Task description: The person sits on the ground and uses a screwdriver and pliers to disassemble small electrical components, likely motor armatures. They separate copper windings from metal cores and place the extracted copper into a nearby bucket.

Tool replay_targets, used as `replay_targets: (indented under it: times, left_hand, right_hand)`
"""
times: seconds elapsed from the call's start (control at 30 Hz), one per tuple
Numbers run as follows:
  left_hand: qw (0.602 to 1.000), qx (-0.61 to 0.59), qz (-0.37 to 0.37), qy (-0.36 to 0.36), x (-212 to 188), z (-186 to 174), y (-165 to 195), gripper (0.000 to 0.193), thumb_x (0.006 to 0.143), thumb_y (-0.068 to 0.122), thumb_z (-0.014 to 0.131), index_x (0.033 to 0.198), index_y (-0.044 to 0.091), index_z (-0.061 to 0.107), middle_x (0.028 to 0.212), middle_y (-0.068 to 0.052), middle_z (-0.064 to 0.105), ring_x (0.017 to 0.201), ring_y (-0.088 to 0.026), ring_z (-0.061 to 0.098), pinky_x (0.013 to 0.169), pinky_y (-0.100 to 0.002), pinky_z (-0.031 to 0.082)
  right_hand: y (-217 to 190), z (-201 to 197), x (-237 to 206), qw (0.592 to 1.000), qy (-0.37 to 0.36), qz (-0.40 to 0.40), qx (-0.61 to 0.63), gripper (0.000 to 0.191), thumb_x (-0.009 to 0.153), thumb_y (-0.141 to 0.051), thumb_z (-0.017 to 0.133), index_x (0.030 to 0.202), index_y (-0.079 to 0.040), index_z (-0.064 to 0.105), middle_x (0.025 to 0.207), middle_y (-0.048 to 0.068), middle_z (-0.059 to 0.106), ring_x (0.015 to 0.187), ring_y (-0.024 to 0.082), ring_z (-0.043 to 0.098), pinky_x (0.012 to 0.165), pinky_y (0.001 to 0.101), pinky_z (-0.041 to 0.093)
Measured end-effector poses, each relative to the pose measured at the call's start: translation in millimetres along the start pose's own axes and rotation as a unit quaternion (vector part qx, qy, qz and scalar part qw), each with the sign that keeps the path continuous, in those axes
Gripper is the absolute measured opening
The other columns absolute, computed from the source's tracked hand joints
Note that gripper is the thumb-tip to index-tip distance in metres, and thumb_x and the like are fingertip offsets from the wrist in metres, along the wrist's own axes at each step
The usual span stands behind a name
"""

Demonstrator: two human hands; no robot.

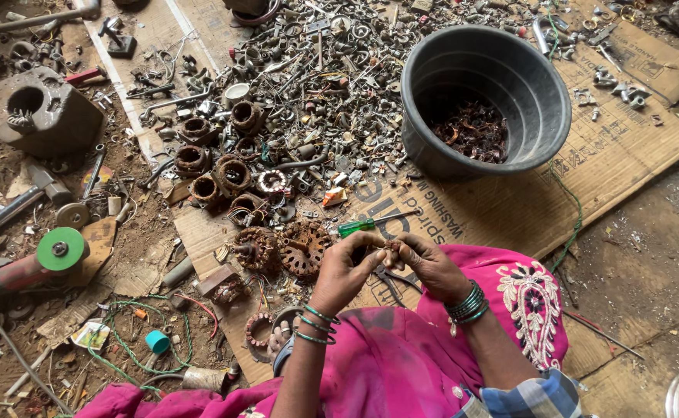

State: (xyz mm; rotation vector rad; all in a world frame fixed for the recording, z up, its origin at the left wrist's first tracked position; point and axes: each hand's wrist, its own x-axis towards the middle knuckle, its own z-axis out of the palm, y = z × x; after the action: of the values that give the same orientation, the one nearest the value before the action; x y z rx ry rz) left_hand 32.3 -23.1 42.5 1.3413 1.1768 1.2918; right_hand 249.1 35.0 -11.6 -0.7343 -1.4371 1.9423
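Note:
My left hand (345, 271) and my right hand (426, 265) meet in front of me, both pinching a small rusty copper-wound piece (390, 249) between their fingertips. Green bangles ring both wrists. Pink cloth (401, 364) covers my lap below the hands. Just left of my left hand lie two rusty motor stators (281, 249) with copper windings. A green-handled screwdriver (364, 226) rests on the cardboard right above the hands. Dark pliers (390, 280) lie under my hands.
A black plastic tub (479, 97) holding copper scraps stands at the upper right on flattened cardboard (610, 155). A heap of metal scrap (316, 85) and several motor coils (216, 166) spread across the top. An angle grinder with a green disc (41, 259) and a hammer (14, 205) lie left.

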Motion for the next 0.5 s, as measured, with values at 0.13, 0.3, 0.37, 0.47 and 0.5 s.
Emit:
replay_targets:
  times: [0.13,0.3,0.37,0.47,0.5]
  left_hand:
    - [0.995,-0.048,-0.085,-0.001,1,-2,-14,0.015,0.095,0.013,0.073,0.106,0.002,0.071,0.088,0.0,0.072,0.082,-0.007,0.067,0.074,-0.024,0.057]
    - [0.99,-0.059,-0.123,0.03,1,2,-25,0.013,0.1,0.015,0.069,0.106,0.003,0.07,0.082,0.002,0.065,0.073,-0.005,0.058,0.065,-0.022,0.051]
    - [0.988,-0.085,-0.124,0.037,2,1,-27,0.013,0.099,0.015,0.067,0.105,0.003,0.068,0.085,0.003,0.068,0.077,-0.003,0.062,0.068,-0.02,0.054]
    - [0.985,-0.102,-0.132,0.046,2,-2,-28,0.013,0.099,0.015,0.066,0.106,0.003,0.067,0.085,0.003,0.068,0.074,-0.004,0.06,0.066,-0.02,0.053]
    - [0.984,-0.105,-0.136,0.048,2,-3,-28,0.013,0.099,0.015,0.067,0.106,0.003,0.067,0.084,0.002,0.067,0.072,-0.004,0.059,0.064,-0.021,0.051]
  right_hand:
    - [7,3,0,0.995,0.037,-0.06,-0.078,0.032,0.104,-0.031,0.064,0.114,-0.001,0.067,0.094,-0.001,0.063,0.087,0.007,0.054,0.078,0.0228,0.049]
    - [8,10,0,0.98,0.069,-0.079,-0.171,0.032,0.101,-0.025,0.067,0.12,-0.001,0.068,0.103,0.003,0.071,0.096,0.009,0.066,0.084,0.0253,0.057]
    - [4,11,-1,0.981,0.051,-0.071,-0.171,0.034,0.101,-0.024,0.065,0.126,-0.001,0.065,0.109,0.003,0.07,0.102,0.01,0.066,0.088,0.0255,0.056]
    - [-2,14,-1,0.98,0.026,-0.061,-0.189,0.035,0.102,-0.023,0.064,0.131,-0.002,0.064,0.112,0.004,0.071,0.104,0.01,0.067,0.09,0.0258,0.056]
    - [-4,15,-1,0.978,0.019,-0.058,-0.198,0.036,0.102,-0.022,0.063,0.132,-0.002,0.064,0.113,0.004,0.071,0.104,0.01,0.067,0.09,0.0259,0.056]
